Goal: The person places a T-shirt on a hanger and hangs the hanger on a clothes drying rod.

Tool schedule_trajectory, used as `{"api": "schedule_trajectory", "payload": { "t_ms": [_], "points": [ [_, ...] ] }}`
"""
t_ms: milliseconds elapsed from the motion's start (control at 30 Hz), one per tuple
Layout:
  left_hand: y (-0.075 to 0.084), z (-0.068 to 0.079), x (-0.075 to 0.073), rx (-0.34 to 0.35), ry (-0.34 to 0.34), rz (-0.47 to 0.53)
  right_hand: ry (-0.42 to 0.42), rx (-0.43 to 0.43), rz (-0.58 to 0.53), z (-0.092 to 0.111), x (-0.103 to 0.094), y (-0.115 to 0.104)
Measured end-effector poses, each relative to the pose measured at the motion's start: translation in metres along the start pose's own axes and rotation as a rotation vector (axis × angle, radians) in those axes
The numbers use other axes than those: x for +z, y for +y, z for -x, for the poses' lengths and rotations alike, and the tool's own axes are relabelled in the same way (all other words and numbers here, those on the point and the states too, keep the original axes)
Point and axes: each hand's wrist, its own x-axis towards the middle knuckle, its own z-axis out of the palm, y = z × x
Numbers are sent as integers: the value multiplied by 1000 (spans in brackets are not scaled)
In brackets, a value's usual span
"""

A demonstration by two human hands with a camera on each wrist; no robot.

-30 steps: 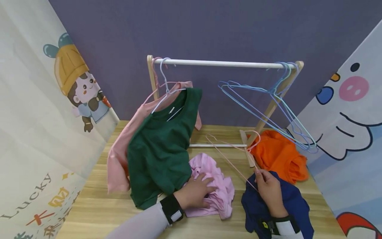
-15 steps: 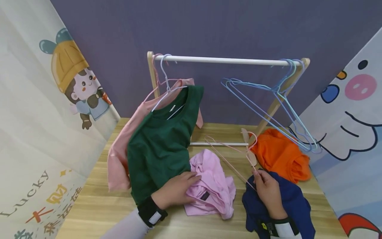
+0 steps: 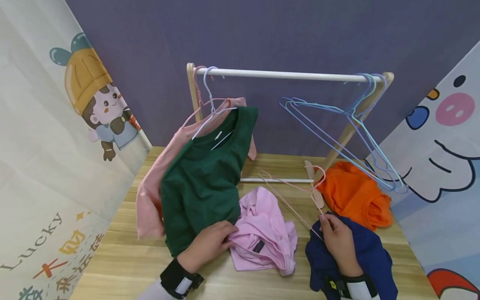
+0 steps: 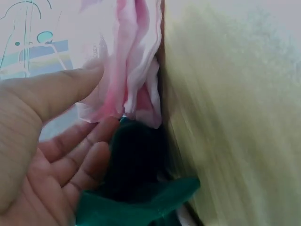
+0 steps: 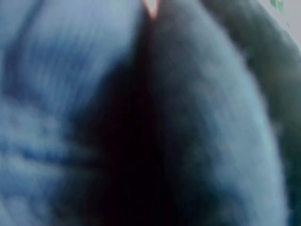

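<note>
A light pink garment (image 3: 262, 229) lies crumpled mid-table, a dark label showing on it. My left hand (image 3: 210, 242) is at its left edge, beside the green shirt's hem. In the left wrist view, the thumb and fingers (image 4: 101, 134) are apart, close to the pink cloth. My right hand (image 3: 337, 241) pinches a thin pink hanger (image 3: 286, 203), whose hook points away to the right. Under that hand lies a navy garment (image 3: 369, 254); blurred blue cloth (image 5: 211, 113) fills most of the right wrist view.
A rack with a white rail (image 3: 277, 74) carries a green shirt (image 3: 202, 183) and a salmon shirt (image 3: 150, 208) at left. Several blue and green hangers (image 3: 348, 111) hang at its right end. An orange garment (image 3: 356, 193) lies below them.
My left hand has drawn back leftward from on top of the pink garment to its left edge, and the label has come into view. My right hand keeps holding the hanger.
</note>
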Motion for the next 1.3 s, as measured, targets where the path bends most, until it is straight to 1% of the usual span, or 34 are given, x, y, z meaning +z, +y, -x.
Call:
{"api": "schedule_trajectory", "payload": {
  "t_ms": [133, 233, 333, 433, 500, 567, 667, 767, 867, 967, 1033, 1133, 1300],
  "points": [
    [-1, 2, 2, -73, 11, 28, 1, 22, 12, 1, 0, 1],
    [-1, 4, 7, -93, 21, 56, -5, 31, 9, 1, 0, 0],
    [-2, 5, 14, -58, 65, 60, -7, 37, 7, 2, 1, 0],
    [-3, 5, 20, 6, 142, 49, -8, 45, 10, 2, 1, 0],
    [-2, 3, 21, 17, 179, 86, -10, 52, 11, 2, 1, 0],
    [1, 1, 19, 4, 194, 159, -14, 57, 11, 3, 1, 0],
    [6, -3, 12, -64, 207, 313, -17, 59, 4, 3, 1, 0],
    [12, -8, 2, -143, 230, 446, -20, 55, 0, 3, 1, 0],
    [18, -14, -10, -224, 234, 559, -22, 53, -3, 4, 0, 0],
    [23, -20, -20, -288, 235, 639, -25, 49, -6, 4, 0, 0],
    [26, -26, -26, -312, 245, 671, -24, 40, -8, 4, -1, -1],
    [29, -35, -34, -329, 278, 711, -29, 38, -8, 4, -5, -4],
    [33, -50, -48, -339, 322, 802, -48, 80, -2, 6, -20, -16]
  ]
}}
